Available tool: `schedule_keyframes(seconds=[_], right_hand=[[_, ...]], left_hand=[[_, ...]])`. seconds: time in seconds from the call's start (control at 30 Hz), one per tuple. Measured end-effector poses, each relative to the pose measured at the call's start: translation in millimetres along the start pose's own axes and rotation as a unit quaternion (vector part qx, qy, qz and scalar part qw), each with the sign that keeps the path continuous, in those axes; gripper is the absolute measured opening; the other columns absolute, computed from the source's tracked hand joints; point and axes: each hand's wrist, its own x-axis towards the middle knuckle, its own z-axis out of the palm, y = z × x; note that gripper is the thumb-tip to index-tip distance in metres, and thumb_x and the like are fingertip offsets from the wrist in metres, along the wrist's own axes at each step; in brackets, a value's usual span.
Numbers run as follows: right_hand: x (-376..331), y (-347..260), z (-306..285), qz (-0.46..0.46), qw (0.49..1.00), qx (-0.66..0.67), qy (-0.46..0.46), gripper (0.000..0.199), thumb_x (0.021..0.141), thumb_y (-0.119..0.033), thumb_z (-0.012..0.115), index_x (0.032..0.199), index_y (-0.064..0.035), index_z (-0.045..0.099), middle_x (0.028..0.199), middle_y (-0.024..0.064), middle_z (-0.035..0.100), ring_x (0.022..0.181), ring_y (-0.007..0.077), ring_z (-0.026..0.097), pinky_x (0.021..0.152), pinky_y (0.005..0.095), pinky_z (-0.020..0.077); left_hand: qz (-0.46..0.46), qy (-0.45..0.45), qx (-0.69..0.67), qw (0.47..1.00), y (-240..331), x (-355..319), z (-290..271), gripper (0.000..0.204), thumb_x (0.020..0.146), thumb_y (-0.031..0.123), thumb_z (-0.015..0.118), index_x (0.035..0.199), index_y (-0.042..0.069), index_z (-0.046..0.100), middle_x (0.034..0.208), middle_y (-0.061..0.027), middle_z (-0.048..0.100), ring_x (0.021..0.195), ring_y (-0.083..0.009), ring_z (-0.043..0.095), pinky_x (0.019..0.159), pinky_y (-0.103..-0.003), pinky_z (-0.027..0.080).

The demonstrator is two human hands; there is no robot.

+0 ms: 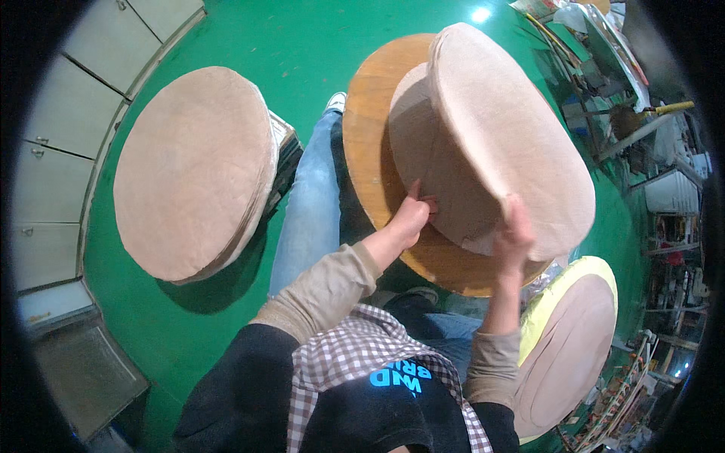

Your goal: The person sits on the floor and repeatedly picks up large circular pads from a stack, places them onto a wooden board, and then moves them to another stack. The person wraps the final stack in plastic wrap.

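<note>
A round wooden board [370,113] lies in front of me with a stack of pinkish-tan round discs on it. My right hand [513,230] grips the near edge of the upper pile of discs [513,136], which is lifted and tilted up. My left hand [414,215] reaches into the gap beneath, fingers pressed against the lower discs [411,143] that stay on the board.
Another stack of the same discs [192,170] sits to the left on a low stand. A third stack with a yellow rim [574,340] lies at lower right. Green floor [249,38], grey cabinets [53,151] at left, cluttered shelves [664,189] at right.
</note>
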Motion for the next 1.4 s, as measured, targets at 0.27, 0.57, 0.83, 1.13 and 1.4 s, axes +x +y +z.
schedule_keyframes(seconds=[0.27,0.57,0.83,1.13,1.4], right_hand=[[-89,1,70,0.057,0.991,0.051,-0.113,0.051,0.060,0.012,0.052,0.108,-0.0052,0.058,0.114,0.0126,0.061,0.114,0.0321,0.053,0.094,0.0418,0.0435],[-86,-7,67,0.048,0.992,0.044,-0.110,0.049,0.063,0.009,0.054,0.109,-0.0051,0.058,0.116,0.0125,0.061,0.115,0.0317,0.052,0.094,0.0420,0.0433],[-78,-49,52,0.067,0.985,0.042,-0.155,0.041,0.073,-0.001,0.061,0.114,-0.0017,0.055,0.121,0.0186,0.056,0.109,0.0371,0.054,0.092,0.0460,0.0423],[-150,12,6,0.460,0.388,0.760,0.246,0.060,0.094,-0.047,0.040,0.131,-0.0013,0.036,0.136,0.0169,0.043,0.123,0.0332,0.043,0.104,0.0505,0.0314],[-164,105,11,0.621,0.567,0.529,0.117,0.029,0.092,-0.015,0.045,0.115,0.0025,0.051,0.111,0.0147,0.058,0.103,0.0250,0.057,0.089,0.0405,0.0479]], left_hand=[[0.217,0.182,0.070,0.956,27,13,-6,0.073,0.078,-0.005,0.046,0.142,-0.004,0.011,0.144,-0.0238,0.024,0.135,-0.0302,0.025,0.111,-0.037,0.021],[0.104,0.061,0.071,0.990,39,42,-27,0.038,0.087,0.010,0.046,0.121,-0.005,0.041,0.121,-0.0144,0.050,0.103,-0.0199,0.050,0.085,-0.031,0.041],[0.167,0.216,0.203,0.940,16,49,-4,0.034,0.081,0.007,0.047,0.113,-0.006,0.042,0.115,-0.0240,0.053,0.110,-0.0330,0.050,0.093,-0.038,0.039],[0.236,0.028,-0.008,0.971,16,11,-32,0.033,0.076,-0.010,0.045,0.110,-0.008,0.043,0.110,-0.0167,0.054,0.098,-0.0230,0.056,0.084,-0.034,0.047],[0.015,0.177,0.058,0.982,-3,-75,-62,0.041,0.081,-0.005,0.043,0.121,0.002,0.037,0.115,-0.0129,0.050,0.098,-0.0193,0.055,0.076,-0.030,0.049]])
